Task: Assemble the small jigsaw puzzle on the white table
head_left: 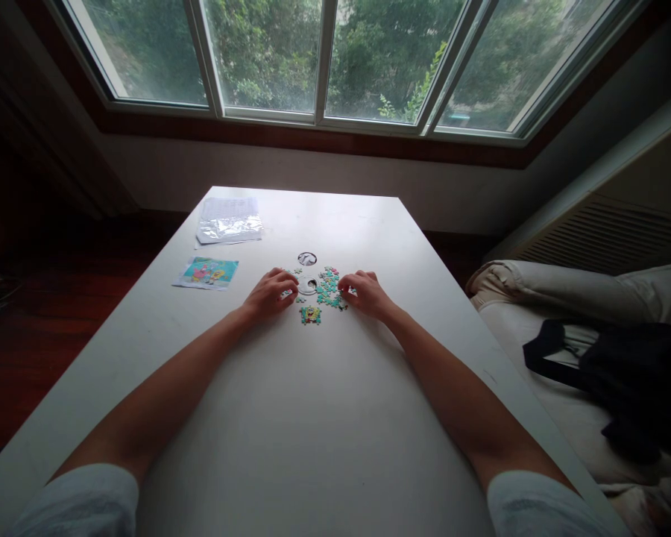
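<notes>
On the white table [313, 418], my left hand [269, 294] rests with loosely bent fingers, thumb apart, beside a few loose puzzle pieces. My right hand [365, 294] is at the right edge of a pile of green jigsaw pieces [329, 286]. Its thumb and fingers are curled together among them; anything between the fingertips is too small to make out. Between the hands lies a round silver tin lid [304, 286]. A second round metal piece [307, 259] is just beyond it. Nearer me is a joined patch of puzzle [311, 315] showing a yellow cartoon face.
A cartoon picture sheet [208, 273] lies at the table's left, with a clear plastic bag and papers [230, 221] behind it. A windowed wall [313, 160] stands beyond the table. At right, a pale couch [542, 313] holds a dark bag or garment [643, 373].
</notes>
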Available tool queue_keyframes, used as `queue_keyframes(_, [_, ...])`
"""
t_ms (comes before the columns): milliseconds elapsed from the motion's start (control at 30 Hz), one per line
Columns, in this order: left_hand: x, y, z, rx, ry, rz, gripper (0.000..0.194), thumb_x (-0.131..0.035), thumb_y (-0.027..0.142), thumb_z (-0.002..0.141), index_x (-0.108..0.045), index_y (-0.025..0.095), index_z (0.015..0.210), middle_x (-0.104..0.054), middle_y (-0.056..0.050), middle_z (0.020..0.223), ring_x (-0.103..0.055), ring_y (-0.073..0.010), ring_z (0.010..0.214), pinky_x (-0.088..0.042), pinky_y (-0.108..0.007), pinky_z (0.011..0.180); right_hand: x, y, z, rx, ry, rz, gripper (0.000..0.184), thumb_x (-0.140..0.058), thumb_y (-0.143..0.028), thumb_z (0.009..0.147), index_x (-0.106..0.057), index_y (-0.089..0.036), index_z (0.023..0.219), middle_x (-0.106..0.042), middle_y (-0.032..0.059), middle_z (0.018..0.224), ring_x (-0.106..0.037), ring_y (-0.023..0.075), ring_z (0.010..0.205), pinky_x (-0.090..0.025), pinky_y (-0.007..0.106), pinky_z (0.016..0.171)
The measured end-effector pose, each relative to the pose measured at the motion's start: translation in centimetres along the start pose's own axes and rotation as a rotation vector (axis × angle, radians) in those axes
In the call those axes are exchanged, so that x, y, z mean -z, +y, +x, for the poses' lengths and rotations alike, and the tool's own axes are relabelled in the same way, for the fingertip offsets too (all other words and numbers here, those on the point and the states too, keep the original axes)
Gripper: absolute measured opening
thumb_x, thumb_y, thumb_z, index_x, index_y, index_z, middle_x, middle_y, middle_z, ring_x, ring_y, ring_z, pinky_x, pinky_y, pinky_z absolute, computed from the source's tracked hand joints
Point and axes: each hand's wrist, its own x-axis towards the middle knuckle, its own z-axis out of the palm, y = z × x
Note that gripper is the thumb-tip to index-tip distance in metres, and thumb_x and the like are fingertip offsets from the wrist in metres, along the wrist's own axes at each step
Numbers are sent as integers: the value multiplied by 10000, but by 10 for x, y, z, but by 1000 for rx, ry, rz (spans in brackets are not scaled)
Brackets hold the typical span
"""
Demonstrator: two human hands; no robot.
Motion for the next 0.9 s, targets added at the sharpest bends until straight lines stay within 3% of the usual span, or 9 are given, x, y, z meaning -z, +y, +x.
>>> queue_keyframes(100, [-4, 13, 2, 38, 43, -18, 176, -542, 299, 957, -691, 254, 875, -720, -32, 1095, -575, -237, 1082, -416, -457, 1100, -1, -5, 1, -50, 101, 186, 95, -625, -289, 888, -685, -259, 957, -727, 25, 871, -636, 218, 829, -467, 434, 899])
queue_keyframes(167, [-8, 23, 3, 76, 59, -29, 174, -533, 301, 964, -687, 254, 899, -721, -35, 1048, -593, -237, 1037, -426, -461, 1075, -4, -14, 3, -130, 173, 378, 184, -635, -385, 893, -673, -262, 1025, -714, 15, 853, -639, 195, 769, -508, 367, 775])
queue_keyframes(267, [-10, 34, 4, 115, 61, -27, 166, -536, 315, 965, -691, 266, 931, -718, -41, 1003, -604, -249, 1004, -438, -472, 1037, -11, -33, 4, -233, 161, 663, 302, -697, -469, 840, -639, -271, 1060, -690, -13, 820, -638, 168, 694, -531, 315, 652])
queue_keyframes(400, [-10, 39, 5, 120, 62, 1, 156, -552, 340, 965, -694, 276, 965, -719, -41, 1017, -602, -264, 1025, -419, -486, 1044, -22, -56, 5, -258, 117, 883, 302, -755, -451, 796, -604, -242, 953, -667, -22, 766, -664, 154, 637, -557, 299, 597])
queue_keyframes(567, [-9, 38, 5, 150, 83, -52, 195, -547, 376, 976, -696, 260, 928, -711, -39, 949, -614, -241, 944, -435, -448, 1004, -29, -68, 3, -248, 84, 997, 227, -745, -395, 808, -635, -218, 896, -693, 1, 817, -726, 181, 755, -612, 347, 734])
queue_keyframes(700, [-10, 38, 6, 155, 89, -117, 174, -580, 359, 965, -689, 241, 898, -701, -24, 906, -617, -210, 882, -449, -403, 942, -32, -72, 1, -270, 105, 1072, 308, -781, -412, 789, -589, -233, 951, -694, -17, 784, -737, 191, 751, -618, 353, 722])
queue_keyframes(900, [-19, 43, 4, 163, 141, -122, 105, -602, 288, 947, -678, 233, 901, -703, -21, 922, -619, -206, 914, -438, -387, 938, -39, -73, -1, -224, 129, 945, 262, -751, -409, 824, -597, -244, 956, -699, -12, 773, -720, 191, 756, -578, 337, 717])
